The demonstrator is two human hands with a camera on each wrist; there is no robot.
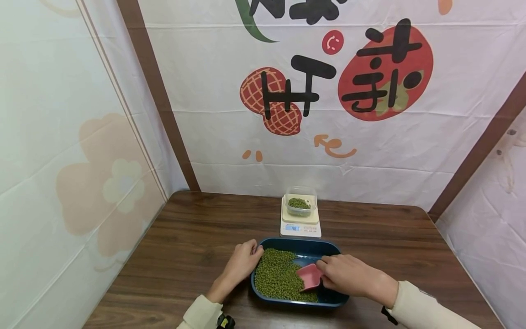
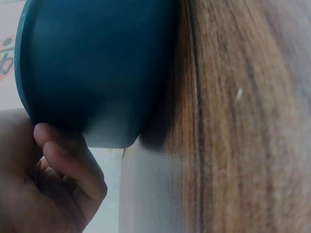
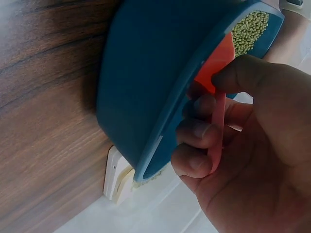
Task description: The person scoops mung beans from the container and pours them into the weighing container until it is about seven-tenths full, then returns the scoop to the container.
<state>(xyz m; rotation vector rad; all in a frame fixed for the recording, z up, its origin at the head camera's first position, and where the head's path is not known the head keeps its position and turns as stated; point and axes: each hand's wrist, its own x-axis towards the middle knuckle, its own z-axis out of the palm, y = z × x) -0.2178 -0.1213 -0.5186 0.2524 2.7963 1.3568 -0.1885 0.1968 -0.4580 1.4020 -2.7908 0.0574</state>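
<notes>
A dark blue tub [image 1: 296, 301] holds a wide layer of green mung beans [image 1: 277, 276], heaped mostly on its left side. My left hand [image 1: 245, 257] grips the tub's left rim near the far corner; in the left wrist view its fingers [image 2: 68, 162] curl against the outer wall. With my right hand [image 1: 347, 274] I hold a pink scoop [image 1: 311, 276] by its handle, the thumb on top and the fingers wrapped beneath. The scoop lies tilted inside the tub, its front edge at the beans. Its bowl shows mostly bare pink.
Behind the tub stands a white kitchen scale [image 1: 301, 230] with a lit display. On it sits a clear plastic container [image 1: 312, 201] with some mung beans inside. A brown wood-grain table [image 1: 213, 224] carries everything, and a printed cloth [image 1: 222, 137] hangs along its back edge.
</notes>
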